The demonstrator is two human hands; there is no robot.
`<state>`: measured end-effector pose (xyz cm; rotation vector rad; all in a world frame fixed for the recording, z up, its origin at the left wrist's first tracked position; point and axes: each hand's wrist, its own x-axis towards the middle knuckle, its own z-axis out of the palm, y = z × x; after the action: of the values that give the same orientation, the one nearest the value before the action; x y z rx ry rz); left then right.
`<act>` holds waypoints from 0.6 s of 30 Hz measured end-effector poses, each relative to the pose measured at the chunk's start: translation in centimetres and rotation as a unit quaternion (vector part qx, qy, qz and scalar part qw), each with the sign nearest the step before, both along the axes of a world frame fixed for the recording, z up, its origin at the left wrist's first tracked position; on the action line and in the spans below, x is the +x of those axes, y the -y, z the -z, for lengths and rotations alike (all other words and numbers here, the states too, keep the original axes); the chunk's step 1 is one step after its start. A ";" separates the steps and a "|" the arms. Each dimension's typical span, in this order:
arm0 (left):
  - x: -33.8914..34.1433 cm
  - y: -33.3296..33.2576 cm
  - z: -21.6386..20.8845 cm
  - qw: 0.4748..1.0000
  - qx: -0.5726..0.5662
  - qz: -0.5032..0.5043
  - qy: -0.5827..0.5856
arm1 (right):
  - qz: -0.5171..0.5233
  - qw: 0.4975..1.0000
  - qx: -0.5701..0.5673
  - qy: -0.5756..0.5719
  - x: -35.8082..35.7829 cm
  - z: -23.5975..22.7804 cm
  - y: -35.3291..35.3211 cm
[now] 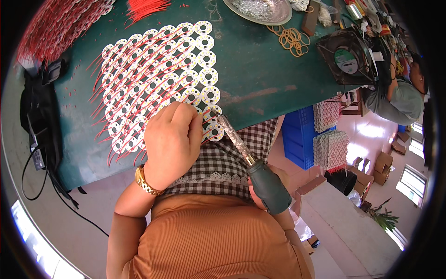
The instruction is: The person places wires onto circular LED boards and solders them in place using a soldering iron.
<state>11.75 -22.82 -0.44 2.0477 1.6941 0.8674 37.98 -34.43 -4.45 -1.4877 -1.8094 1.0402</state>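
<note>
A soldering iron [253, 162] was gripped by its dark handle in the right hand [267, 186], the fingers closed round it, and its tip was held at the round white boards [162, 79] near the front edge of the green counter [260, 74]. The left hand [172, 139] was curled, fingers bunched together, over the nearest boards; whether anything was pinched could not be told. The boards were laid in touching rows, each with thin red wires [100, 88] trailing leftward. More red wire was heaped at the far left. Beyond the boards, a metal dish [260, 11], loose rubber bands [292, 39] and a small black fan [348, 56] were seen, well apart from the hands. A black bag [39, 107] was left beside the counter.
</note>
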 end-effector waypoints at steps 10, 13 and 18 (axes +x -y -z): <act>0.0 -0.1 -0.1 1.000 0.005 0.002 -0.005 | 0.060 0.973 -0.179 -0.135 0.9 1.8 1.7; 0.0 0.0 0.0 1.000 0.001 0.001 -0.010 | -0.075 0.988 0.096 0.093 0.0 -1.5 -1.8; 0.3 -0.2 -0.1 1.000 0.021 -0.005 -0.002 | -0.046 0.991 0.082 0.093 0.1 -1.7 -1.3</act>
<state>12.03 -22.62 -0.33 2.0704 1.7042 0.9112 38.05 -33.13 -2.80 -1.4536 -2.0576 0.7946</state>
